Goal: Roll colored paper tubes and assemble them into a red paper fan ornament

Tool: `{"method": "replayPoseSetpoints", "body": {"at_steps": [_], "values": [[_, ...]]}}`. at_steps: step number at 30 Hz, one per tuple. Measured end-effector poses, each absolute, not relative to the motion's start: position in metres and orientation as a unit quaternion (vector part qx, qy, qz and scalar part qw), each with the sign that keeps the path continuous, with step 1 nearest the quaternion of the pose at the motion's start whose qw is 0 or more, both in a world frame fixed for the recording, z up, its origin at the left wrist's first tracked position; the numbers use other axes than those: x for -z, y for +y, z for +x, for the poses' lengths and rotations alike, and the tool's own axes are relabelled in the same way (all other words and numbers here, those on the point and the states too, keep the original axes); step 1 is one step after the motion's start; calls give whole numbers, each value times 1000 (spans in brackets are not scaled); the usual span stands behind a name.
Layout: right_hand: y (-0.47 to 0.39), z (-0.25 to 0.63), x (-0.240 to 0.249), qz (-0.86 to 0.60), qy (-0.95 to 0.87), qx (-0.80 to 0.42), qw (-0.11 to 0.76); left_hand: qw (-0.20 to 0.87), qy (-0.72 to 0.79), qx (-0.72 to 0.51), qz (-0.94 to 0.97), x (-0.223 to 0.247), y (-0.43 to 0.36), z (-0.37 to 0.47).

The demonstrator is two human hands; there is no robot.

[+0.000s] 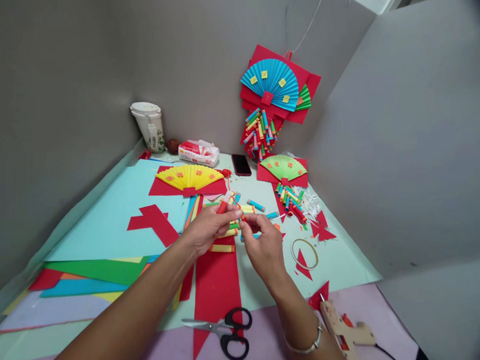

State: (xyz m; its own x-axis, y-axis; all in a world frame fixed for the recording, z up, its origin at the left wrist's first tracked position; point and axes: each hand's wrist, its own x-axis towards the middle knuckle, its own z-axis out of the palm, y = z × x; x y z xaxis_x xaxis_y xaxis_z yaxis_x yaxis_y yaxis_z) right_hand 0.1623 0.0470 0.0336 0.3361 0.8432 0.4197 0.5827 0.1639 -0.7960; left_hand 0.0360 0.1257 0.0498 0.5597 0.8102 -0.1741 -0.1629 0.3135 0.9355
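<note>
My left hand is closed around a slim red tube with a pale tip, its thumb and forefinger pinched together. My right hand meets it fingertip to fingertip, pinching a thin orange-red cord; the fingers partly hide the cord. Under and around both hands lie small rolled paper tubes in yellow, blue and green, among them a yellow roll and a blue roll. A long red paper strip runs below the hands. Behind them is a yellow pleated fan on red paper.
Black-handled scissors lie in front, a glue gun at right. A tape ring, light green fan, phone, tissue pack and cup surround the work. Coloured sheets lie left; a fan decoration hangs behind.
</note>
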Motion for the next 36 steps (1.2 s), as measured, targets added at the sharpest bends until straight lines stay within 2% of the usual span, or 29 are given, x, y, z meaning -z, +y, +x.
{"method": "replayPoseSetpoints", "body": {"at_steps": [7, 36], "values": [[49, 163, -32, -640, -521, -206, 527, 773, 300, -331, 449, -47, 127, 36], [49, 161, -32, -643, -510, -227, 524, 722, 343, -342, 493, -45, 123, 42]]}}
